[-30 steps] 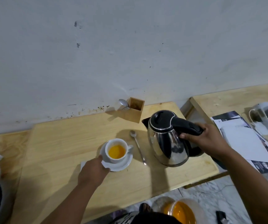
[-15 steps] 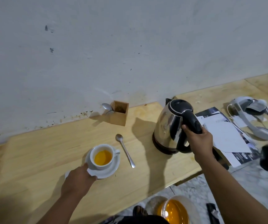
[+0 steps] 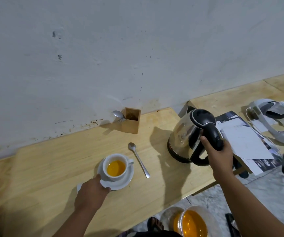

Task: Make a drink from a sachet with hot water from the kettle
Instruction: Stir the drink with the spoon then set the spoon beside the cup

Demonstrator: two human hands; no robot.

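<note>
Right hand (image 3: 220,153) clenched round black handle of steel kettle (image 3: 187,134), forearm reaching up from lower right; kettle upright on wooden table (image 3: 52,168). Left hand (image 3: 91,192) half closed, fingertips gripping near rim of white saucer (image 3: 120,182), forearm coming from below. Cup (image 3: 115,166) with orange drink on saucer, just beyond left hand. Spoon (image 3: 138,159) lying between both hands. Print on papers (image 3: 245,142) beside right hand not readable.

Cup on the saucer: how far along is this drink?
Done: the cup holds orange liquid, so pouring looks finished. In hand: the right hand grips the kettle upright on the table; the left hand steadies the saucer. Probably left: stirring with the spoon, lying untouched beside it.
</note>
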